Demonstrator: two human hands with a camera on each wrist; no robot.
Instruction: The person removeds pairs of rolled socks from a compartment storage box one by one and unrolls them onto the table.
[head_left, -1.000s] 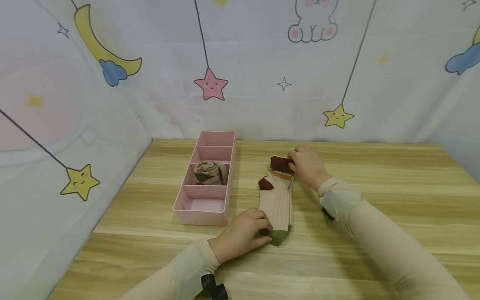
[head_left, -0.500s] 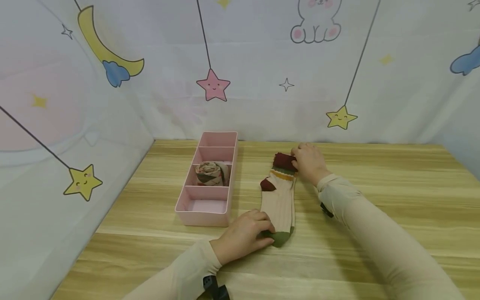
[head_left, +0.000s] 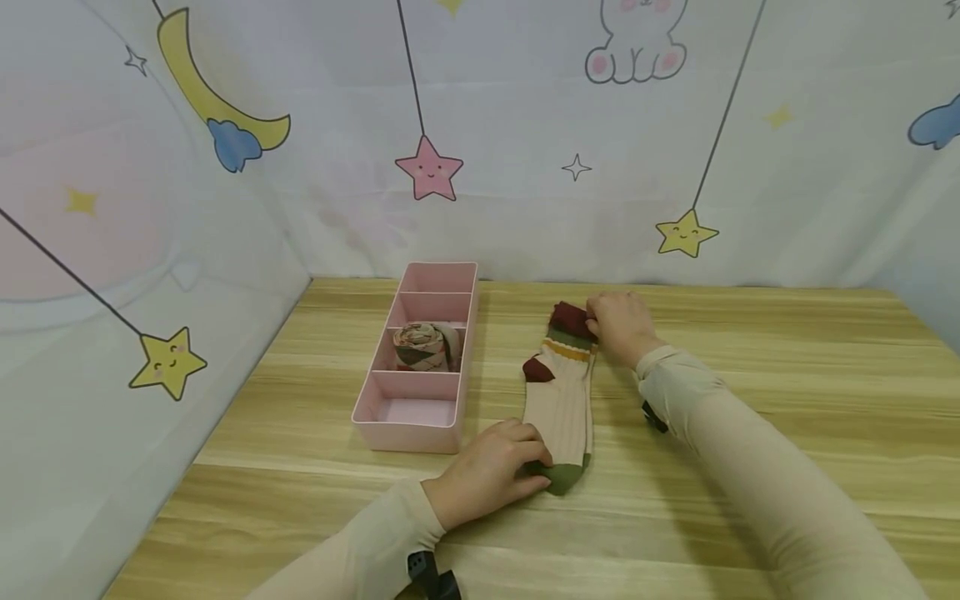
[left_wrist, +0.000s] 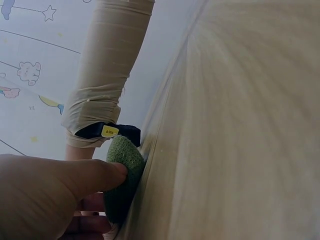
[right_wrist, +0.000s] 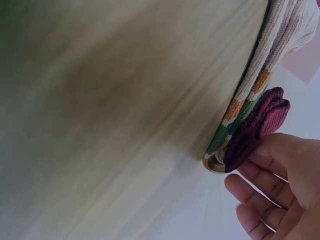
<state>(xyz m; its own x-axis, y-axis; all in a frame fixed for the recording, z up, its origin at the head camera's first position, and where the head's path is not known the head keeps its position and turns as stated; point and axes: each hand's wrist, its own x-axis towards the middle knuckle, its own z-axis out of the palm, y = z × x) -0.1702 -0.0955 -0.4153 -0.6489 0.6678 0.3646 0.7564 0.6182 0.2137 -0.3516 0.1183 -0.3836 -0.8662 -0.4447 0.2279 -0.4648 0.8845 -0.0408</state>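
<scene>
A pair of cream ribbed socks (head_left: 558, 408), one laid over the other, lies lengthwise on the table, with maroon cuffs and heel, green and mustard bands and green toes. At the near end my left hand (head_left: 495, 467) pinches the green toe (left_wrist: 124, 172), its thumb on top and fingers behind. At the far end my right hand (head_left: 621, 323) holds the maroon cuff (right_wrist: 257, 127) between thumb and index finger, while its other fingers are loosely bent. The cuff looks partly folded over in the right wrist view.
Left of the socks stands a pink divided box (head_left: 405, 437). A rolled patterned sock-like bundle (head_left: 423, 346) sits in one of its compartments. Behind the wood-grain table (head_left: 750, 350) hangs a white printed cloth (head_left: 525, 225).
My right hand has drawn the maroon cuff slightly away, and the green band under it now shows. The left hand keeps its place at the toe. The head view has shifted slightly.
</scene>
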